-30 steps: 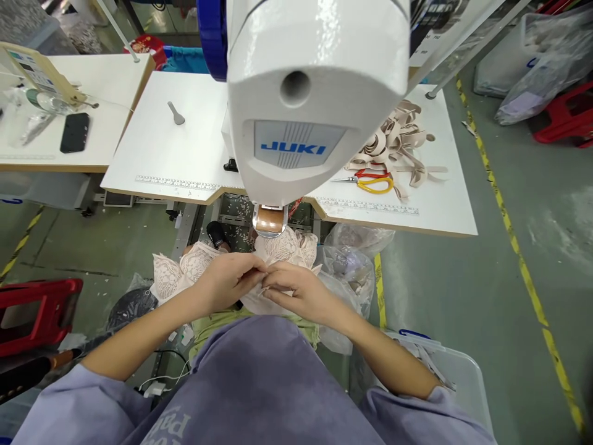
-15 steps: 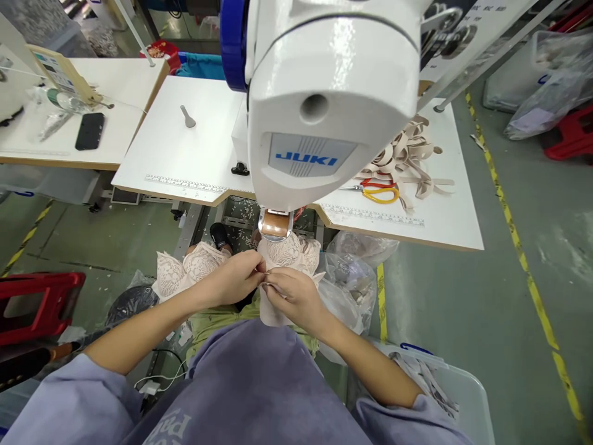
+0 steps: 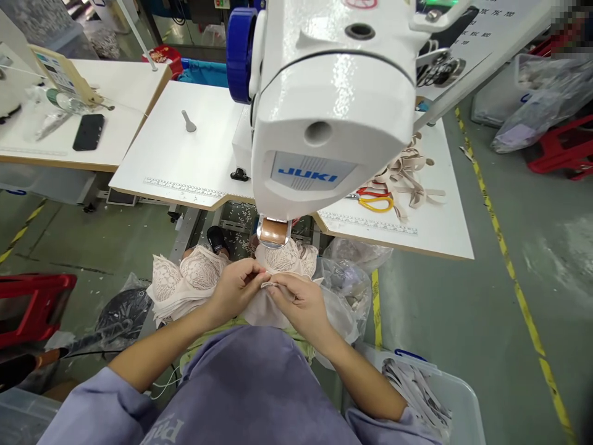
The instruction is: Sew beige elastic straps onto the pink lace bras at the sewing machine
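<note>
A pale pink lace bra [image 3: 290, 258] lies over my lap, just below the head of the white sewing machine [image 3: 319, 123]. My left hand [image 3: 241, 281] pinches the fabric edge of this bra between thumb and fingers. Close beside it, my right hand [image 3: 299, 301] is closed on the same edge, fingertips almost meeting the left ones. A stack of matching lace bras [image 3: 185, 278] hangs to the left of my left hand. The fingertips cover most of the seam that they grip.
The white sewing table [image 3: 180, 148] spreads ahead, with scissors [image 3: 375, 201] and a heap of beige straps [image 3: 412, 173] on its right side. A phone [image 3: 89, 132] lies on the left table. Right of me stands a plastic bin [image 3: 463, 395] of fabric strips; a red stool [image 3: 34, 303] is at left.
Both hands have moved slightly apart, and the held edge now shows between them. The fabric below is spread wider. My view has shifted a little.
</note>
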Tool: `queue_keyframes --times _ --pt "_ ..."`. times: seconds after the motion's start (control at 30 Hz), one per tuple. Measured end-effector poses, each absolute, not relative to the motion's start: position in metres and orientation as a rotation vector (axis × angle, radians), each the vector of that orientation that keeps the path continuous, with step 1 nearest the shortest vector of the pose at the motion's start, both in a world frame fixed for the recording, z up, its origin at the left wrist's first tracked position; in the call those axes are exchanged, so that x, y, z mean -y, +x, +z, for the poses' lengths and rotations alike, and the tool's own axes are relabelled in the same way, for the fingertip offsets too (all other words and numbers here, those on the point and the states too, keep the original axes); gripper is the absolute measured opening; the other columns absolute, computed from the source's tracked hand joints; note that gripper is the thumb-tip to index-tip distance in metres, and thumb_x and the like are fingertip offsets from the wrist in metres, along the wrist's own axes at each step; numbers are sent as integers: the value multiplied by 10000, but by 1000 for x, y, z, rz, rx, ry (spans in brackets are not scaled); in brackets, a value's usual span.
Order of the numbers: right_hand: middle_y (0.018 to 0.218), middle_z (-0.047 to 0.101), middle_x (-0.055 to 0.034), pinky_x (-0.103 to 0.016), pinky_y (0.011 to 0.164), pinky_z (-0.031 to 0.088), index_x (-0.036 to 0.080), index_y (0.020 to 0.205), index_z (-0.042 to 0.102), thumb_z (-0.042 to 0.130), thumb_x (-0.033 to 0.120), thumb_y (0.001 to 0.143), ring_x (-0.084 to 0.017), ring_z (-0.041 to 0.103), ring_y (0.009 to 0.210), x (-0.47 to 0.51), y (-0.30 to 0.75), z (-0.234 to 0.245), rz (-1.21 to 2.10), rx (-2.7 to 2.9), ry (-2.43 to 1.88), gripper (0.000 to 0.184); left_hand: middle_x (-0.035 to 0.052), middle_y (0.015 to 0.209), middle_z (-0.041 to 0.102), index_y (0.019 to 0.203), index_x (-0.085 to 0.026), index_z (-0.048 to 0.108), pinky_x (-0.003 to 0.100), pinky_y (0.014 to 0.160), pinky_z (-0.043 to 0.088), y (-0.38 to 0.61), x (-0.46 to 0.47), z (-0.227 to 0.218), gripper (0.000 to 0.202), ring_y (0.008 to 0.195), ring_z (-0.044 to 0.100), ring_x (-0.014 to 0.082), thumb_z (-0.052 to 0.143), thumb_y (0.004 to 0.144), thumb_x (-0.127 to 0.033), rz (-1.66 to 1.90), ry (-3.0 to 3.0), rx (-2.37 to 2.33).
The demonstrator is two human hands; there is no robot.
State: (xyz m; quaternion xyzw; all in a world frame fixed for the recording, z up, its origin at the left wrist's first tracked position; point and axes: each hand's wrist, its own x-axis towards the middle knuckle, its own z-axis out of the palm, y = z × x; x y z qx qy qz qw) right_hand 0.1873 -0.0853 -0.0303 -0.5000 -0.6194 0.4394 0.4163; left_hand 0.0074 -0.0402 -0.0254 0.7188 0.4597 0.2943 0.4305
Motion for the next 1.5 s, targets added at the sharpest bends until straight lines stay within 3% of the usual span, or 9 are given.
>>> queue_keyframes --times 0.1,0.27,0.5,0.9,1.1,1.27,1.5 --pt "986 768 -25 -309 822 545 271 1002 754 607 289 949 -190 707 912 84 186 -28 1109 1534 -1299 157 1 720 653 801 -176 645 245 625 449 6 38 -27 209 662 592 127 569 967 -277 775 1888 -1143" --pt "930 768 -11 -280 760 530 253 958 748 630 316 934 -177 705 840 78 191 -25 1097 1438 -1351 137 49 885 739 963 -188 704 261 705 526 6 34 -23 169 804 677 154 552 984 -258 825 1893 -1027" --pt "781 708 -9 -286 689 439 228 899 710 572 308 956 -171 635 735 58 211 -10 829 1738 -1507 169 12 766 704 970 -171 693 206 618 484 4 33 -9 96 673 636 107 602 965 -200 920 2209 -974" --pt "753 712 19 -239 640 437 206 816 709 579 266 920 -137 635 699 46 219 13 1446 1751 -1306 177 -9 734 712 946 -192 695 199 610 493 1 31 2 122 644 653 102 587 980 -236 867 2254 -960" --pt "845 740 15 -246 675 432 234 972 729 586 234 941 -147 659 771 52 220 15 1295 1896 -1318 146 -12 762 723 947 -215 719 199 613 477 0 28 4 125 668 659 108 596 968 -227 748 2167 -953" --pt "943 763 -9 -265 690 455 238 1021 722 578 251 963 -168 688 825 55 218 15 1168 1996 -1335 155 1 841 747 1165 -237 692 209 589 457 -2 21 6 222 692 665 128 553 995 -267 485 2109 -954" --pt "843 736 -9 -287 673 455 256 947 729 583 300 979 -174 663 788 61 215 8 909 1939 -1341 156 22 778 672 929 -180 618 257 594 404 7 24 5 290 671 620 152 390 1046 -316 520 2325 -997"
